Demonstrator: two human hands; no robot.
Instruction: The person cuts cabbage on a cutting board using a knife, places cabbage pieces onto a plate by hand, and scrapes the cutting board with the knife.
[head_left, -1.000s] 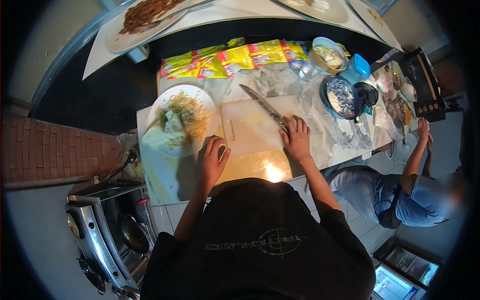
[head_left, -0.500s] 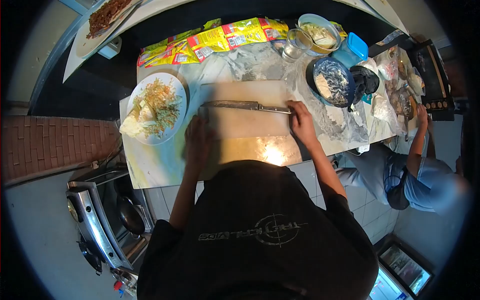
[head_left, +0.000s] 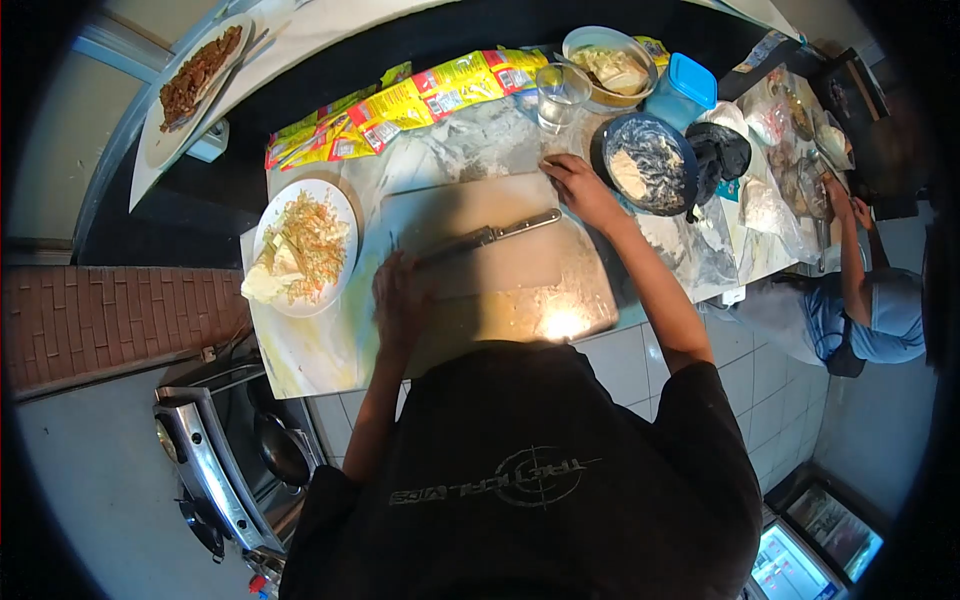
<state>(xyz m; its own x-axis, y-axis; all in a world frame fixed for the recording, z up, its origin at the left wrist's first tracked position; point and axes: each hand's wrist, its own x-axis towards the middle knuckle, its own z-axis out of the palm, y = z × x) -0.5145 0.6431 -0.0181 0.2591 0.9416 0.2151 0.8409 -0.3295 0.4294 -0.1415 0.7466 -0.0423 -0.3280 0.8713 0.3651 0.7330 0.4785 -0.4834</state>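
Note:
A pale cutting board (head_left: pixel 475 205) lies on the marble-patterned table, its lower part brightly lit. Across it rests a knife (head_left: pixel 490 235), blade to the left and handle to the upper right, with neither hand on the handle. My right hand (head_left: pixel 587 192) is at the board's upper right corner, fingers bent and closed on the edge. In shadow at the board's left edge, beside the blade's tip, is my left hand (head_left: pixel 400 300); its fingers are hard to make out. A white plate (head_left: pixel 345 215) of shredded vegetables stands to the left.
Yellow packets (head_left: pixel 400 105) line the back beside a clear glass (head_left: pixel 562 98), a bowl (head_left: pixel 612 72), a blue-lidded container (head_left: pixel 685 90) and a dark floury bowl (head_left: pixel 648 165). A co-worker (head_left: pixel 875 315) stands at the right. A stove (head_left: pixel 220 470) is at lower left.
The knife has turned from pointing up-left to lying across the board, its handle now at upper right. My right hand has moved to the board's upper corner. The board now sits tilted.

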